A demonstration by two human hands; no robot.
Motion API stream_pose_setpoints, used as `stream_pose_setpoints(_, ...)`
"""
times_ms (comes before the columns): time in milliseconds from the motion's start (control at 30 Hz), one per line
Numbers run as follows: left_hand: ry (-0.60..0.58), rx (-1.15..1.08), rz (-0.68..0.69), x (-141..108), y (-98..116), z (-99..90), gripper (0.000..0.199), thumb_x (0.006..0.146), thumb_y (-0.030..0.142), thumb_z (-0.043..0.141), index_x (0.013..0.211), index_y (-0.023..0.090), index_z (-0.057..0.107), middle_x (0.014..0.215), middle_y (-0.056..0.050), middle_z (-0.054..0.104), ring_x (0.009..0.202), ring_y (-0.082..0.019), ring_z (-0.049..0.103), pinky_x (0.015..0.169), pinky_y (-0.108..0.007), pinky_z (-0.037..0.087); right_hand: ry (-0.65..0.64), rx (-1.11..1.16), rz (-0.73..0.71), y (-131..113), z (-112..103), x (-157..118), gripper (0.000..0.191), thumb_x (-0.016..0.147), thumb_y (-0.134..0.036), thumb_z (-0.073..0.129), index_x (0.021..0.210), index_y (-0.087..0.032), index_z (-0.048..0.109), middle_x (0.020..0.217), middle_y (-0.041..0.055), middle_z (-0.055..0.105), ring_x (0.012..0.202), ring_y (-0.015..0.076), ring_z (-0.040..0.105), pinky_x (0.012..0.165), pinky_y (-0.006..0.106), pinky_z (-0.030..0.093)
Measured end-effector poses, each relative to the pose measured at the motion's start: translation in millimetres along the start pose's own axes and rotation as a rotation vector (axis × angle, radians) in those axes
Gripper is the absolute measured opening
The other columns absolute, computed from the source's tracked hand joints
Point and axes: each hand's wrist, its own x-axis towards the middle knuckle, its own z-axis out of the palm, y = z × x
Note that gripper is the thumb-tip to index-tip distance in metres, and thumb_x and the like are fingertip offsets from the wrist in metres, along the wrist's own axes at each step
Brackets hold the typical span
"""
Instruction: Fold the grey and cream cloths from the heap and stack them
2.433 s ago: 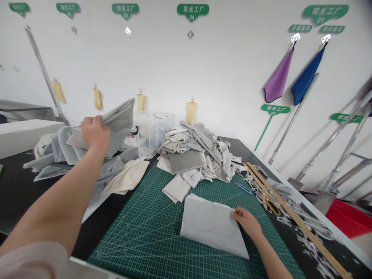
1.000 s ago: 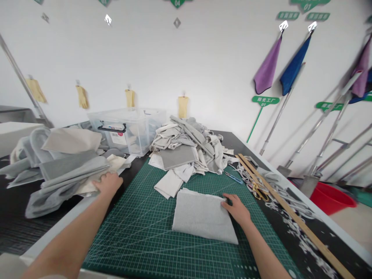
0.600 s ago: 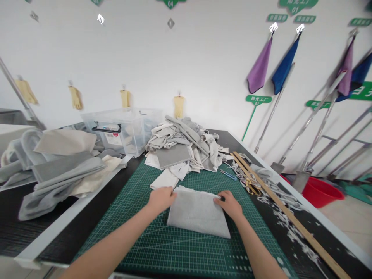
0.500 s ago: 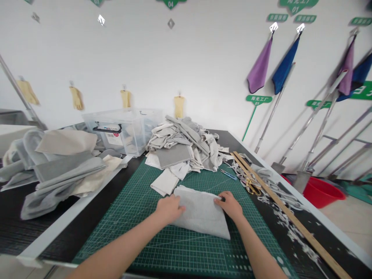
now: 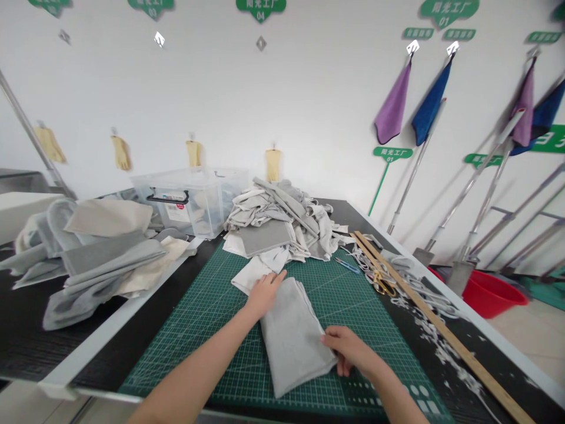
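A folded light-grey cloth (image 5: 295, 341) lies at an angle on the green cutting mat (image 5: 189, 347). My left hand (image 5: 263, 295) grips its far left corner, close to a white folded cloth (image 5: 247, 274); its fingertips are partly hidden. At the right edge of the grey cloth, near the lower corner, my right hand (image 5: 346, 348) pinches the fabric between thumb and fingers. Beyond the hands rises a heap of grey and white cloth pieces (image 5: 282, 218), with a flat darker grey piece (image 5: 265, 237) on its near side.
A clear plastic box (image 5: 185, 200) stands behind, left of the heap. More grey and beige fabric (image 5: 106, 253) is piled at left. A light-blue tool (image 5: 347, 265), gold-handled scissors (image 5: 384, 284), scraps and wooden strips (image 5: 441, 330) lie at right. A red bucket (image 5: 494, 294) is beyond the table edge.
The grey cloth has turned so its long side points towards me. My left hand has moved away from me to the far corner, and my right hand nearer, down the right edge.
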Motion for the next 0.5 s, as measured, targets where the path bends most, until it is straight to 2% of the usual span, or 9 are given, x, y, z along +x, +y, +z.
stream_pose_setpoints(67,0.046,0.099,-0.202,-3.5,-2.8,-5.6,0.046,0.075,0.016,0.035,0.12,0.021,0.034,0.105,-0.011,0.048,0.096,-0.022,0.044,0.075,-0.033,0.036,-0.082,0.036,-0.008,-1.2,12.2,-2.8,0.024,0.068,-0.043,0.04,0.064,-0.019,0.042,0.041,-0.0074,0.04,0.031,0.0091,0.046,0.027,0.016,0.03)
stream_pose_setpoints(133,-0.051,0.119,-0.395,-12.3,-9.6,-11.7,0.035,0.077,0.03,0.032,0.104,0.016,0.05,0.095,-0.014,0.054,0.089,-0.025,0.05,0.07,-0.035,0.038,-0.112,-0.001,-0.034,-2.7,22.6,-4.7,0.024,0.068,-0.04,0.042,0.06,-0.018,0.044,0.039,-0.006,0.042,0.03,0.0082,0.042,0.028,0.017,0.03)
stream_pose_setpoints(200,-0.198,0.081,-0.513,-25.9,-16.8,-16.5,0.042,0.075,0.045,0.031,0.084,0.014,0.058,0.086,-0.016,0.058,0.083,-0.028,0.054,0.066,-0.037,0.038,-0.101,-0.052,-0.095,-6.3,30.6,-7.9,0.023,0.068,-0.037,0.043,0.057,-0.017,0.047,0.041,-0.0046,0.044,0.033,0.0078,0.042,0.032,0.017,0.03)
stream_pose_setpoints(267,-0.289,0.01,-0.514,-42.0,-19.2,-17.4,0.046,0.069,0.054,0.034,0.074,0.016,0.059,0.082,-0.015,0.059,0.08,-0.029,0.055,0.064,-0.037,0.038,-0.044,-0.123,-0.196,-12.8,36.0,-13.1,0.02,0.068,-0.034,0.046,0.059,-0.017,0.051,0.048,-0.0029,0.05,0.042,0.0089,0.046,0.039,0.018,0.031)
stream_pose_setpoints(333,-0.285,-0.09,-0.425,-57.2,-14.9,-12.9,0.041,0.064,0.055,0.041,0.074,0.018,0.056,0.084,-0.012,0.059,0.08,-0.027,0.055,0.064,-0.034,0.038,0.038,-0.229,-0.302,-20.8,39.6,-19.1,0.016,0.066,-0.031,0.05,0.063,-0.017,0.056,0.059,-0.0018,0.055,0.055,0.0109,0.049,0.048,0.019,0.032)
stream_pose_setpoints(400,-0.24,-0.24,-0.323,-68.0,-6.7,-4.0,0.031,0.062,0.045,0.049,0.082,0.02,0.052,0.086,-0.008,0.058,0.079,-0.023,0.055,0.064,-0.03,0.039,0.084,-0.309,-0.377,-27.2,42.2,-23.7,0.014,0.065,-0.032,0.052,0.07,-0.02,0.058,0.07,-0.0013,0.058,0.064,0.0128,0.049,0.056,0.019,0.032)
stream_pose_setpoints(500,-0.142,-0.524,-0.283,-72.4,1.6,6.9,0.028,0.062,0.023,0.048,0.089,0.019,0.045,0.085,-0.003,0.057,0.077,-0.016,0.054,0.066,-0.024,0.039,0.1,-0.319,-0.437,-28.9,45.7,-24.5,0.017,0.066,-0.037,0.052,0.074,-0.022,0.058,0.074,-0.0017,0.057,0.067,0.0128,0.049,0.059,0.019,0.032)
